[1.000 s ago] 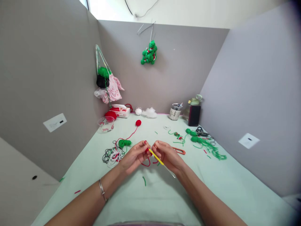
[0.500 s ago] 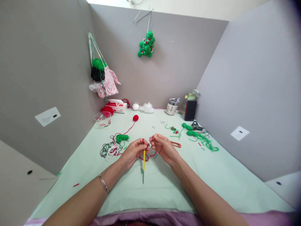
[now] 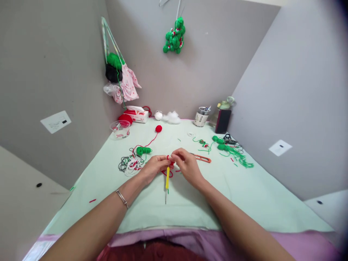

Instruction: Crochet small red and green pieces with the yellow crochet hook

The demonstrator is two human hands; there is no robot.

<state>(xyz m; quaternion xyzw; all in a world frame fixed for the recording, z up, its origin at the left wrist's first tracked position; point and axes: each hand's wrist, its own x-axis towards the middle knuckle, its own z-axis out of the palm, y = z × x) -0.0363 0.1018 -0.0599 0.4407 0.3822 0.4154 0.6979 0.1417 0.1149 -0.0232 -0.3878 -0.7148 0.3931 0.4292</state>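
My left hand [image 3: 155, 169] is closed, its thumb and fingertips pinching a small bit of red yarn [image 3: 168, 157]. A crochet hook [image 3: 167, 177] with a yellow handle hangs down from these fingertips, its bare metal end pointing toward me. My right hand [image 3: 188, 167] is closed beside the left, with curled fingers at the same red yarn; its exact grip is partly hidden. Under the hands, a loose loop of red yarn lies on the cloth. From a small red yarn ball [image 3: 158, 128] farther back, a strand runs toward the tangled cords at left.
White and black cords [image 3: 132, 165] and a green yarn bundle [image 3: 143, 150] lie left. An orange cutter [image 3: 202, 158] rests right of my hand, before green yarn pieces [image 3: 236, 154]. A tissue box [image 3: 138, 115], tin [image 3: 201, 116] and phone [image 3: 223, 121] line the back.
The camera view has tipped down a little. My right hand has closed in on the left and turned over, its fingers now curled down at the red yarn. The crochet hook still hangs.
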